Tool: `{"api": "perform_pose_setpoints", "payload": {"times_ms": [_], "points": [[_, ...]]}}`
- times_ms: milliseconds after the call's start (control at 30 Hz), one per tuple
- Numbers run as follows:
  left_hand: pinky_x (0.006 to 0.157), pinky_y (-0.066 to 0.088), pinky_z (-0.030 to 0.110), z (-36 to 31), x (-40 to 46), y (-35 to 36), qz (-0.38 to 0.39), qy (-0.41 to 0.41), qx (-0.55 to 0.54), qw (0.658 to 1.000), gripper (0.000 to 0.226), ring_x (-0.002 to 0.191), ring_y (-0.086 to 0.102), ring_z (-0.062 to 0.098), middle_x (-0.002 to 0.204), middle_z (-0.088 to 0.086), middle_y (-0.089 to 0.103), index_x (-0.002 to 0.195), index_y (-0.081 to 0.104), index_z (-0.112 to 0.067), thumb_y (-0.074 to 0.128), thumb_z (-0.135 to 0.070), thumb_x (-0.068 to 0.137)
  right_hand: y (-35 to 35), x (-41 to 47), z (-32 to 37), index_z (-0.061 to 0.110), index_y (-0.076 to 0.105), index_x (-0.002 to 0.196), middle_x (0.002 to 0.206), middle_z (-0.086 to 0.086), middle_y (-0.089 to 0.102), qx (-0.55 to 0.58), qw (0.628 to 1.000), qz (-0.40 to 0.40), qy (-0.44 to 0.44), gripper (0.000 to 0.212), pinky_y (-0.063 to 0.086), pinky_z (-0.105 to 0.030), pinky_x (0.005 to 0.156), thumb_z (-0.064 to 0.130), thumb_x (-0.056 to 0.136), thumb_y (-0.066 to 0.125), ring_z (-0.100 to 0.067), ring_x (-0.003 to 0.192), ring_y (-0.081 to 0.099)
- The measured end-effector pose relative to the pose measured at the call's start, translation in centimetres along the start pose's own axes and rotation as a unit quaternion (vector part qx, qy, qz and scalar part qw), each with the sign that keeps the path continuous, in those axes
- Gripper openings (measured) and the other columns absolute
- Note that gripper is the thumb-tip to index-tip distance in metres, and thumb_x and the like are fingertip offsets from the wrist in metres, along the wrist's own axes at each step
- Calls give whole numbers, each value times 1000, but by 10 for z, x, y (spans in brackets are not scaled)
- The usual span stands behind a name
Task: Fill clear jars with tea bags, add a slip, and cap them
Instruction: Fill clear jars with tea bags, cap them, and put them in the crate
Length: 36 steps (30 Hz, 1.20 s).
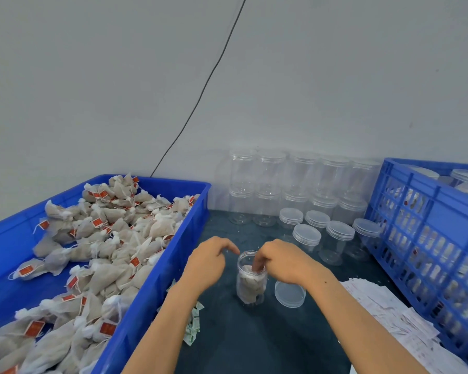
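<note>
An uncapped clear jar (251, 286) stands on the dark table mat, partly filled with tea bags. My right hand (284, 261) is over its mouth, and its fingers reach down inside and press on the top tea bag. My left hand (207, 261) hovers just left of the jar with loosely curled fingers, holding nothing. The jar's clear lid (290, 294) lies on the mat right of the jar. A blue bin (173, 265) at the left holds several tea bags (106, 238) with red tags. Paper slips (389, 317) are spread at the right.
Empty capped jars (308, 201) are stacked against the back wall, with a few more (338, 238) in front of them. A blue lattice crate (430, 238) with filled jars stands at the right. Small green-white packets (193, 326) lie beside the bin under my left forearm.
</note>
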State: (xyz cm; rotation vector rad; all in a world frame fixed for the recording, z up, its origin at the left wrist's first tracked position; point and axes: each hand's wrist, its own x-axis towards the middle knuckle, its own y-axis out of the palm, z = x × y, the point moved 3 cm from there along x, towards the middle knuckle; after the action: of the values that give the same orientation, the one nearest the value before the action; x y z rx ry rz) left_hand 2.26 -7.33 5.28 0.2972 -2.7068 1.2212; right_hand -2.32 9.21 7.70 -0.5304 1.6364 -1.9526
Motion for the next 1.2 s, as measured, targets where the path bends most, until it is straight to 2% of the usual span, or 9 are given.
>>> {"api": "perform_pose_setpoints", "payload": {"times_ms": [133, 267, 433, 633, 733, 800, 967, 1067, 1200], "points": [[80, 48, 23, 39, -17, 2, 1, -47, -11, 999, 45, 94, 58, 8, 116, -4, 63, 103, 66, -27, 40, 7, 89, -7, -9, -13, 25, 73, 91, 100, 13, 71, 222, 965, -140, 6, 53, 44, -16, 76, -12, 79, 36, 11, 81, 57], [95, 46, 22, 66, -27, 12, 86, -66, 77, 991, 40, 114, 56, 11, 124, -4, 59, 119, 63, -18, 46, 5, 91, 3, -24, -25, 26, 70, 85, 92, 12, 70, 411, 876, -251, 32, 57, 41, -7, 57, -18, 82, 35, 4, 63, 54], [93, 46, 25, 70, -31, 15, 125, -37, 207, 970, 51, 110, 52, 14, 121, -1, 56, 119, 65, -22, 43, 12, 87, 36, -31, -44, 15, 71, 89, 94, 2, 71, 469, 841, -244, 118, 53, 43, -15, 53, -19, 81, 32, -10, 68, 55], [78, 46, 13, 70, -30, 10, 171, -44, 160, 971, 39, 100, 58, 9, 109, -5, 62, 104, 68, -21, 52, 8, 83, 67, -36, -60, 10, 71, 88, 92, -7, 72, 518, 806, -219, 184, 52, 43, -18, 54, -20, 80, 29, -14, 66, 55], [62, 41, 7, 66, -30, 13, 146, -49, 140, 978, 19, 83, 61, 5, 86, -10, 63, 84, 65, -23, 67, -4, 84, 77, -36, -62, 9, 71, 87, 90, -8, 72, 530, 799, -213, 190, 51, 43, -18, 55, -20, 80, 30, -13, 66, 54], [64, 44, 10, 64, -30, 14, 114, -68, 109, 985, 17, 81, 64, 5, 82, -9, 66, 80, 64, -23, 73, -10, 83, 79, -37, -64, 10, 72, 86, 88, -6, 73, 530, 798, -217, 186, 51, 43, -18, 55, -19, 80, 31, -12, 65, 54], [61, 48, 16, 31, -23, 4, -67, -51, -73, 994, 21, 61, 62, 1, 65, -4, 68, 73, 64, -20, 84, -18, 71, 80, -42, -73, 13, 72, 81, 81, -2, 73, 530, 790, -247, 184, 52, 41, -22, 55, -21, 78, 32, -14, 64, 54], [57, 44, 10, -1, -11, 6, -80, -13, -156, 984, 24, 54, 56, -2, 62, -4, 68, 71, 64, -19, 87, -23, 67, 82, -45, -76, 13, 71, 81, 79, -1, 73, 529, 786, -260, 186, 53, 40, -22, 54, -22, 77, 32, -14, 62, 53], [61, 47, 15, -29, 5, 14, -77, 17, -115, 990, 21, 59, 58, 1, 62, -6, 67, 69, 65, -19, 86, -22, 69, 84, -51, -77, 11, 70, 82, 79, -5, 72, 525, 789, -266, 178, 53, 40, -18, 54, -23, 75, 31, -11, 61, 54]]}}
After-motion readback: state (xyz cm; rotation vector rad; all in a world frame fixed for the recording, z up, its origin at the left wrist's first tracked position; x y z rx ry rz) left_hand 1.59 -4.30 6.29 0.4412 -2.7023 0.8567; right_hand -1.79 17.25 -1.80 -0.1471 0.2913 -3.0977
